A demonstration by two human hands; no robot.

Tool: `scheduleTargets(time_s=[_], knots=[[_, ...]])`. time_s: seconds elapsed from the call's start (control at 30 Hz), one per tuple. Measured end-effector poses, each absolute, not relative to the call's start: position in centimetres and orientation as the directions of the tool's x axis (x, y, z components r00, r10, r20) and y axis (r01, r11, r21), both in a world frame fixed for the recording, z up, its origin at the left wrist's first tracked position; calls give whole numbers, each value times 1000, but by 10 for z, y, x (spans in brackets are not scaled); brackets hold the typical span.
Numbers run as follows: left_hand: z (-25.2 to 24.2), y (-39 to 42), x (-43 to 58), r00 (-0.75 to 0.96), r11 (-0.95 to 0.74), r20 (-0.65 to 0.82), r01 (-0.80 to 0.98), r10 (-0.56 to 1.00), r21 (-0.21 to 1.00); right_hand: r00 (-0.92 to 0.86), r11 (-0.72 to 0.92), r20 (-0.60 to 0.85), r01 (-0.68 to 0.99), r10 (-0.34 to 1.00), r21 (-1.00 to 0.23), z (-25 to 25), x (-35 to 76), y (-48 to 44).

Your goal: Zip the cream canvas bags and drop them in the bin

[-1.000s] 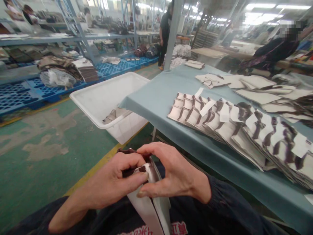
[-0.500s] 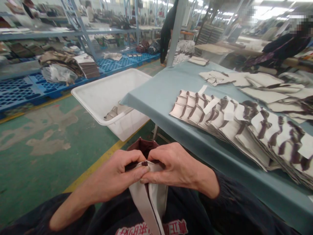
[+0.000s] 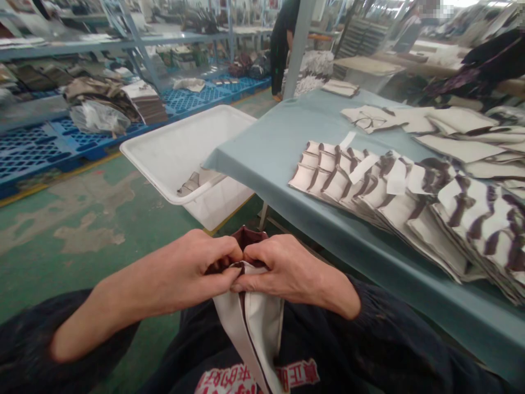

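Note:
Both hands meet over my lap on a cream fabric piece (image 3: 254, 328) with dark brown trim at its top. My left hand (image 3: 192, 273) pinches the top edge from the left, fingers closed. My right hand (image 3: 283, 271) pinches it from the right, thumb against the left thumb. The piece hangs down between my knees over dark trousers. A row of similar cream and brown pieces (image 3: 394, 191) lies overlapped on the teal table (image 3: 270, 148) to my right.
A white plastic tub (image 3: 180, 148) with a few pieces in it stands on the green floor at the table's left end. Blue pallets (image 3: 49, 148) and shelving carry stacked material behind. A grey post (image 3: 297, 49) rises at the table's far corner. Other people work at the back right.
My hands have drawn closer together on the piece's top edge, and the brown trim now bulges up between them. The view has tilted slightly downward.

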State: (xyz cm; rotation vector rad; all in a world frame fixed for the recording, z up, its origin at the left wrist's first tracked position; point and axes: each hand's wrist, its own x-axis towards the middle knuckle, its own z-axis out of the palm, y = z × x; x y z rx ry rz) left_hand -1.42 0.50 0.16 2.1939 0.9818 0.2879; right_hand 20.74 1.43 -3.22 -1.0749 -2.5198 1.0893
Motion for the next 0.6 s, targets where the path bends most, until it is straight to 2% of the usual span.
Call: scheduleTargets(time_s=[0.2,0.4,0.5,0.6], knots=[[1,13,-14,749,-551,-88,556,656,623,-708,462,-149,589,690,-663,-29,200,17],[-2,15,-13,760,-545,-72,526,646,653,-719,467,-134,569,682,-677,-36,202,20],[-7,12,-15,726,-488,-64,521,684,700,-712,506,-77,566,698,-651,-38,205,20],[-26,4,-23,635,-350,-140,581,760,735,-728,613,31,553,685,-564,-39,203,18]])
